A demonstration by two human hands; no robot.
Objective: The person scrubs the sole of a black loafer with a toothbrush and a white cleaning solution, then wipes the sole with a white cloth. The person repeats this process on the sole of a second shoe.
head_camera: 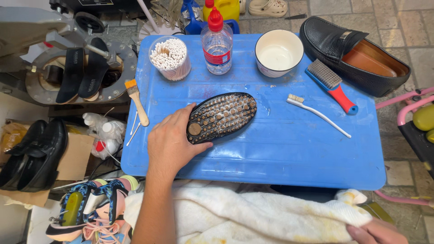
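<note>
2 bare hands are at work over a blue plastic tray-top point(280, 158); the left hand point(174, 142) lies on the heel end of a black shoe point(221, 116), which rests sole up near the middle of the tray, its rubber studs wet and shiny; the fingers curl loosely round the heel edge with the thumb along the near side, more a steadying clasp than a tight grip. The right hand point(375, 232) shows only in part at the bottom corner, its fingers closed on a fold of a stained white towel point(253, 217) that lies across the lap.

Judging by its shape, the shoe is a soft loafer: light, flexible through the middle, firmer at the heel; the wet sole is likely slippery, so the heel and the side walls look like the surest places to hold it, with the palm pressing it down against the tray.

Behind it stand a tub of cotton swabs point(170, 58), a clear bottle with a red cap point(217, 43) and a white bowl point(279, 53); a small paintbrush point(137, 101) lies to the left, a toothbrush point(316, 114) and a red-handled scrubbing brush point(332, 86) to the right; a 2nd black loafer point(355, 54) sits on the floor beyond.
</note>
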